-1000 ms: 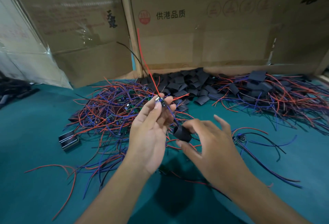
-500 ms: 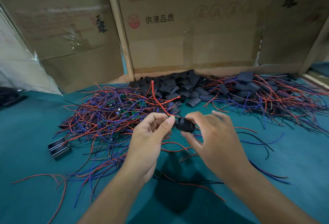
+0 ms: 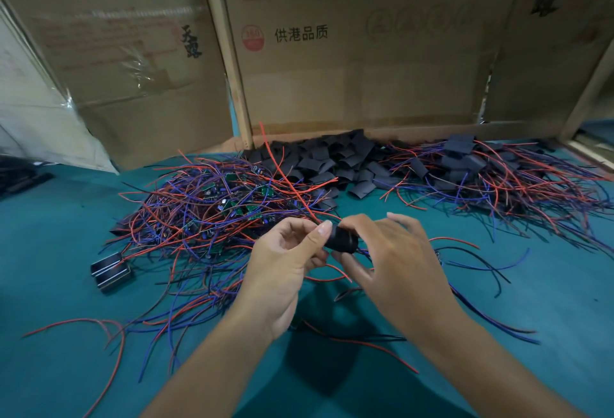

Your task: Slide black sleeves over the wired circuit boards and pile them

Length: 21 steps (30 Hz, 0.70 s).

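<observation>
The black sleeve [image 3: 342,239] hides the board; the far-left dark objects [image 3: 20,178] are blurred.

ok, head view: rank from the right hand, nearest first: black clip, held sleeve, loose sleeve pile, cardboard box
1. Held sleeve, in the right hand.
2. Loose sleeve pile, behind the hands, centre.
3. Black clip, far left on the table.
4. Cardboard box, at the back.
</observation>
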Available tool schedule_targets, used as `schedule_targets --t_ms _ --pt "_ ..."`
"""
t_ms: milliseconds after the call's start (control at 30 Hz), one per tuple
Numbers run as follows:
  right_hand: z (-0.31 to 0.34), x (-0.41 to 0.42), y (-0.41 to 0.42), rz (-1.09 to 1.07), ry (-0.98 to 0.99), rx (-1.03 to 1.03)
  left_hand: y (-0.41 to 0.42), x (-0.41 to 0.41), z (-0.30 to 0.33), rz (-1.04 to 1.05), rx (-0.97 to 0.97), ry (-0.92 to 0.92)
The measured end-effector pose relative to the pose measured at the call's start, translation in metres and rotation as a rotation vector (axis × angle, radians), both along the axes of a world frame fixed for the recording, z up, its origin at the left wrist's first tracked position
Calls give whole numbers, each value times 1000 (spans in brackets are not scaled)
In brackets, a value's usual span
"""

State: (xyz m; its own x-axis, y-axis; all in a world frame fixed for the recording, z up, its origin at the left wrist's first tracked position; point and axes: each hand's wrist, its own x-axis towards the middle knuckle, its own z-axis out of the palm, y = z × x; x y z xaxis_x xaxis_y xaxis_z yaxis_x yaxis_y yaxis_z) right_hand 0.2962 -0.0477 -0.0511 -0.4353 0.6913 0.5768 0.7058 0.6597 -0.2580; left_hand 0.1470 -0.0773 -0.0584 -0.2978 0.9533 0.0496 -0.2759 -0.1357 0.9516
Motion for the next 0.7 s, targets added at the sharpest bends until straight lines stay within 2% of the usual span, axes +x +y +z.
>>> schedule_targets --t_ms 367,533,700 --pt "2 8 10 98 28 13 0 -4 0 -72 -38 47" --pt "0 9 13 133 27 30 2 -7 -1 -138 -76 -4" --pt "0 10 14 175 -26 46 3 -11 -2 -279 -198 -117"
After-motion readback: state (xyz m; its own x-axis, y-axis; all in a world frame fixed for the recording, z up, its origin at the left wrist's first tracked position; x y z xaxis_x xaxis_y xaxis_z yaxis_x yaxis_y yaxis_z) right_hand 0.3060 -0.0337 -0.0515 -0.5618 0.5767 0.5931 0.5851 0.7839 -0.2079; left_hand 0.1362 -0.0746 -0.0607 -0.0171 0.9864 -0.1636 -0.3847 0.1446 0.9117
